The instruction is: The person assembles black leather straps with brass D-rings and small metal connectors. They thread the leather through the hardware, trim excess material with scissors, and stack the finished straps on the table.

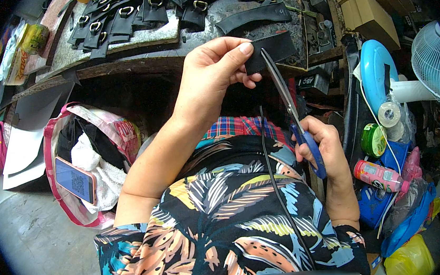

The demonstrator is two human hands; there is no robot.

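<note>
My left hand (211, 72) pinches a dark piece of leather-like material (278, 46) between thumb and fingers, just off the front of the workbench. In my right hand (323, 141) is a pair of scissors (286, 94) with blue handles, its blades pointing up and left. The blade tips overlap the piece close to my left thumb; whether they cut into it I cannot tell. Beyond my hands, a curved black strip (253, 17) lies on the bench. Several black straps with metal rings (149, 11) are spread farther back, to its left.
A bag (56, 172) on the left holds a white towel (110, 185) and a phone (76, 180). Cardboard boxes (372, 9) stand back right, with a white fan (430, 64) below them. A pink bottle (377, 175) and plastic bags (409, 260) crowd my right side.
</note>
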